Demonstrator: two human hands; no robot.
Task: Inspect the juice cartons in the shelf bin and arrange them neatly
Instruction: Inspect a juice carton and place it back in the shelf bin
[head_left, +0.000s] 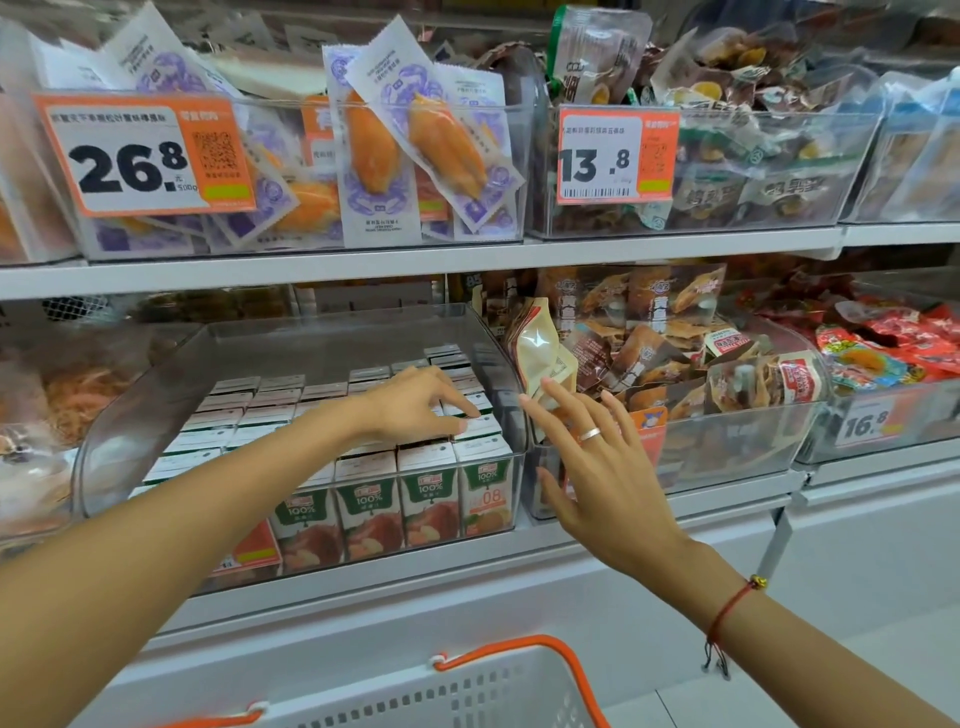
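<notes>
A shopper's left hand (415, 402) reaches into a clear plastic shelf bin (130, 415) on the lower shelf, thumb and fingertips closing narrowly on the top of one juice carton (480, 423) near the bin's right wall, one row back from the front. The juice cartons (374, 499) stand upright in tight rows filling most of the bin, green-and-white fronts facing out along the near edge, with bare space at the far end. The right hand (597, 467) hovers just outside the bin's right wall, fingers spread wide and holding nothing, a ring on one finger and a red cord at the wrist. Snack packets (675, 353) crowd the neighbouring bin to the right; a white basket with an orange handle (493, 691) sits below. The work appears to be at the stage of checking or straightening a single carton; the next move likely calls for seating it square with its row, the free hand ready to steady the bin.
</notes>
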